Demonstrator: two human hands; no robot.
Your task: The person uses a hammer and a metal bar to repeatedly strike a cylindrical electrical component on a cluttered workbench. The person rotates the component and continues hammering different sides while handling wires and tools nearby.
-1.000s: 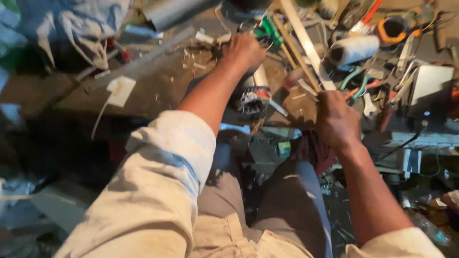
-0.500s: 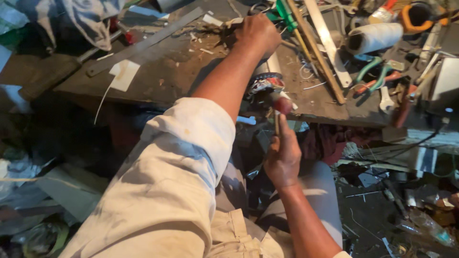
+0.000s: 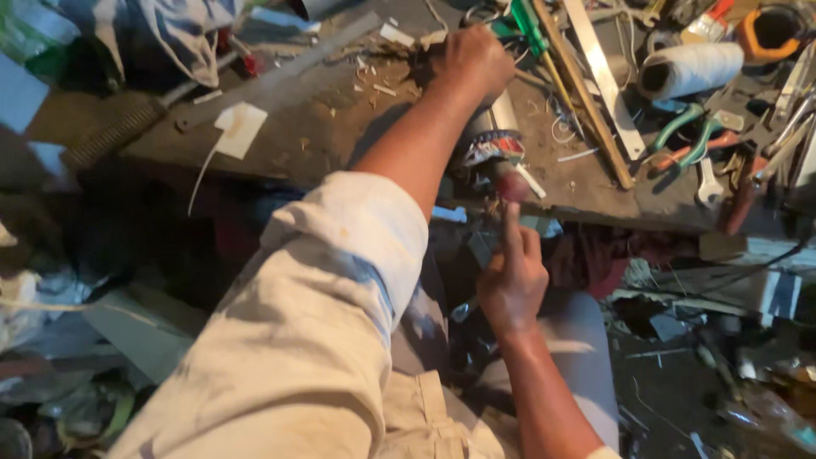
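We see a cylindrical metal motor part with coloured windings [image 3: 491, 140] lying at the near edge of the cluttered dark wooden surface [image 3: 323, 140]. Our left hand [image 3: 472, 59] rests on its far end, fingers curled around it. Our right hand [image 3: 512, 280] points one finger up just below it, the others loosely bent, holding nothing we can make out. A white twine spool [image 3: 693, 70] lies well apart.

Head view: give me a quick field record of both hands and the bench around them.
left hand: closed, pressing down on a motor part on the workbench
right hand: below the bench edge, one finger raised to the near end of the motor part
near end: round dark red tip
right of it: white string roll, green-handled pliers, wooden stick
left of it: white paper tag
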